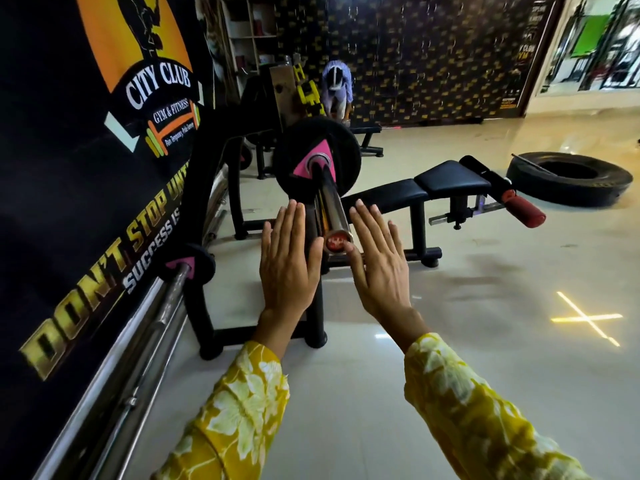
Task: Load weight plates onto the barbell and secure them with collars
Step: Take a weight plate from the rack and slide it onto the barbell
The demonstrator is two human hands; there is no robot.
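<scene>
A pale, glossy tiled floor (485, 341) of a gym is seen, with a black printed banner (69, 168) along the left. Nearest, two arms in yellow floral sleeves (249, 403) are stretched forward. The left hand (287, 265) and right hand (377, 268) are held flat and released, fingers extended, nothing grasped, one at either side of the barbell (327, 199) end; the right thumb lies at its red end cap (337, 241). Further along the sleeve, a black weight plate (317, 157) with a pink triangle is seated on the bar. No collar can be made out. Beyond, a black bench (433, 185) and a tyre (568, 178) are seen
</scene>
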